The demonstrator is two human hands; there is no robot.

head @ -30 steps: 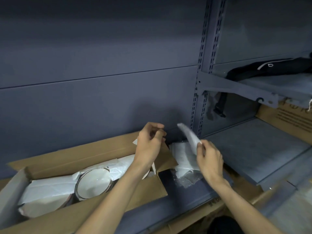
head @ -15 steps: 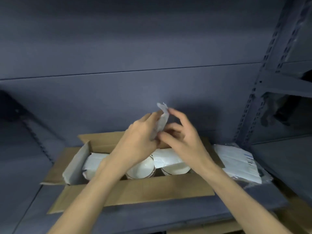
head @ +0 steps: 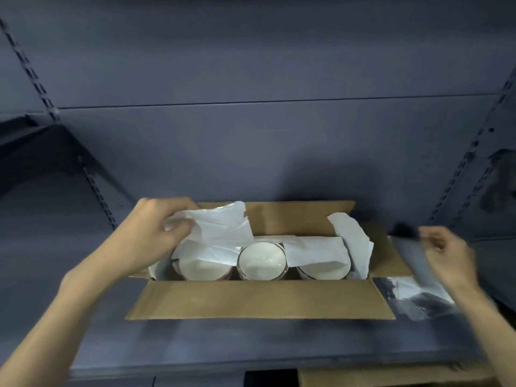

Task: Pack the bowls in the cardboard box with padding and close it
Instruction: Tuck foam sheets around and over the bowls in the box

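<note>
Fingers (head: 178,227) of the left hand (head: 152,233) are pinched together on a white sheet of paper (head: 220,227), thumb under, the rest curled over its left edge, and the sheet hangs above the left end of the cardboard box (head: 262,298). Out on the other side the right hand (head: 446,255) is blurred, fingers loosely curled and slightly apart, and whether they touch anything cannot be told; it hovers just past the box's right end, over a clear plastic bag (head: 418,297) with white paper inside, lying on the shelf (head: 251,347). Now the box: it sits on that dark shelf with its long axis running left to right, open top facing up, the near flap folded down toward the camera and the far flap standing against the back panel (head: 251,152). Inside, three white bowls stand in a row along that axis, mouths up: the left bowl (head: 202,270) half under paper, the middle bowl (head: 262,261) fully bare with a dark rim line, the right bowl (head: 324,270) partly covered by another paper sheet (head: 315,251). More paper (head: 354,238) rises crumpled at the right end, leaning on the inner wall. Below the shelf's front edge, at the lower right, a strip of brown cardboard (head: 363,378) shows.
</note>
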